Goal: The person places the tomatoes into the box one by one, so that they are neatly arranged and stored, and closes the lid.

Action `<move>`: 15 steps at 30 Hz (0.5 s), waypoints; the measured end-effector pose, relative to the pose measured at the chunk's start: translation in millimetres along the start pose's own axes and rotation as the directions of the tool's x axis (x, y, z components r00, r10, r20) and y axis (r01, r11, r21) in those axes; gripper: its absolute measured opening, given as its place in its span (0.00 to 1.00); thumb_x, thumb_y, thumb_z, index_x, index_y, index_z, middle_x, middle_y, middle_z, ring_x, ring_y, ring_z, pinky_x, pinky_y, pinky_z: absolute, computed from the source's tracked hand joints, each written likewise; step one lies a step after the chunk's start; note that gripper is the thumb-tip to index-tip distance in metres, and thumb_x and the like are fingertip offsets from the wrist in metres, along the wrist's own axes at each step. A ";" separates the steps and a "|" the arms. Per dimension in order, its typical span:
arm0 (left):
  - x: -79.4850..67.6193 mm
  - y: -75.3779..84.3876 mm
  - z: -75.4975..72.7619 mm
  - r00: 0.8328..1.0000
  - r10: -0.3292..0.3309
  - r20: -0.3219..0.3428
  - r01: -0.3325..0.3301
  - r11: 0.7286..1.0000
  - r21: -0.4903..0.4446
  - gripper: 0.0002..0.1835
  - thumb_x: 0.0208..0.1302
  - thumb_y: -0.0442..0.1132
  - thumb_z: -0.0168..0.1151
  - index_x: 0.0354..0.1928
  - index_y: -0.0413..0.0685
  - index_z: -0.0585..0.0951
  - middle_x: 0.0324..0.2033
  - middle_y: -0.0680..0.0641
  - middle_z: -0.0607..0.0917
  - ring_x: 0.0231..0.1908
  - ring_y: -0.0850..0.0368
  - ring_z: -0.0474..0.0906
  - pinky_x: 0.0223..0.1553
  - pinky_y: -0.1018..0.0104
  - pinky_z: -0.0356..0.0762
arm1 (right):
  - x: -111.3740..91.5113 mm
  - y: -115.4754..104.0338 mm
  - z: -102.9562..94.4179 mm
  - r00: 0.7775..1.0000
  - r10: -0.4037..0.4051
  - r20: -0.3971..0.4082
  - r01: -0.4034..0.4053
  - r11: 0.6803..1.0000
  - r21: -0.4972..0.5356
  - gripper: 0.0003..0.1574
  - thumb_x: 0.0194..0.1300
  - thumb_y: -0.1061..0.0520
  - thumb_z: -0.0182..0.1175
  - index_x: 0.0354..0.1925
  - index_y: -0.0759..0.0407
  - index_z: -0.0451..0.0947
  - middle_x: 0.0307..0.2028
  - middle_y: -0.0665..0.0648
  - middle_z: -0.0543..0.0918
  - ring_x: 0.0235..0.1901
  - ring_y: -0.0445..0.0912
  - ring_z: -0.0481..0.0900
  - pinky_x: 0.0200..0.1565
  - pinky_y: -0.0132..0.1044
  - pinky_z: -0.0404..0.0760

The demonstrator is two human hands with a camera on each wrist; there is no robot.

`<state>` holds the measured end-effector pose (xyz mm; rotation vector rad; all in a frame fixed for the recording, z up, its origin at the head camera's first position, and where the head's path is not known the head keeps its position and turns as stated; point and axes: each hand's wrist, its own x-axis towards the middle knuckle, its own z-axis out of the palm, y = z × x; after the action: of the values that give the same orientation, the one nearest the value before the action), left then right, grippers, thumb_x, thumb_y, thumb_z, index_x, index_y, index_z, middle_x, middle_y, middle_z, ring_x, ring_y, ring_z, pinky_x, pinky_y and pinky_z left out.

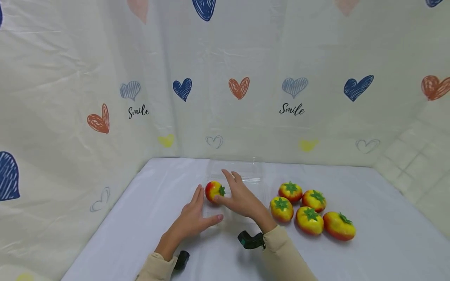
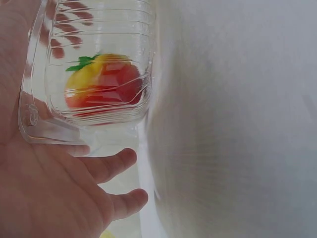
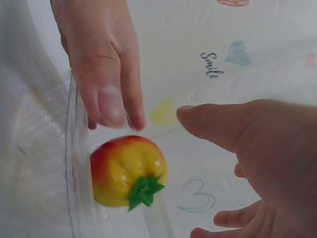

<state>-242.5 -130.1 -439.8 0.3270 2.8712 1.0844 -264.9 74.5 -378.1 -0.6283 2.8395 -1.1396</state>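
Beige sleeves [image 1: 290, 255] with black wrist cameras [image 1: 250, 240] came nearest, stretched over a white cloth-covered table [image 1: 123, 234] toward its far edge. Between the hands, a glossy red-and-yellow round fruit with a green leafy cap [image 1: 213, 190] sat in a clear, ribbed plastic box [image 1: 242, 168], its lid raised near that edge. Five similar red-and-yellow fruits [image 1: 310, 221] lay toward the table's right edge. A lone round fruit might well have rolled if the light-looking box were knocked or tipped; a brushing thumb could have caused that. The left hand [image 1: 191, 220] was spread beside the box, thumb apart, contact unclear. The right hand [image 1: 240, 198] was spread wide too, pinching nothing, its thumb near the fruit but apart.
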 end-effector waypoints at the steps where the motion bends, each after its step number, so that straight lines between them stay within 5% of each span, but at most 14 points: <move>1: -0.5 0.4 -0.5 1.000 0.000 0.000 0.000 1.000 -0.003 0.67 0.61 0.73 0.68 0.86 0.39 0.47 0.86 0.41 0.42 0.79 0.28 0.55 0.71 0.21 0.53 | -1.5 0.8 -2.1 1.000 -0.006 -0.004 0.006 1.000 -0.001 0.57 0.71 0.46 0.72 0.86 0.53 0.53 0.82 0.73 0.52 0.73 0.70 0.68 0.63 0.72 0.75; 15: -1.8 -0.8 -0.3 1.000 -0.021 0.014 0.022 1.000 -0.017 0.67 0.61 0.72 0.69 0.87 0.41 0.46 0.86 0.42 0.41 0.79 0.27 0.53 0.72 0.23 0.55 | -34.7 24.3 -38.1 1.000 -0.024 -0.010 0.023 0.995 -0.094 0.65 0.71 0.36 0.70 0.88 0.51 0.45 0.85 0.69 0.37 0.78 0.73 0.57 0.66 0.73 0.69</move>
<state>-240.9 -131.2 -440.1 0.3009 2.8452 1.0975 -247.9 128.3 -370.9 -0.6637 2.9175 -1.0203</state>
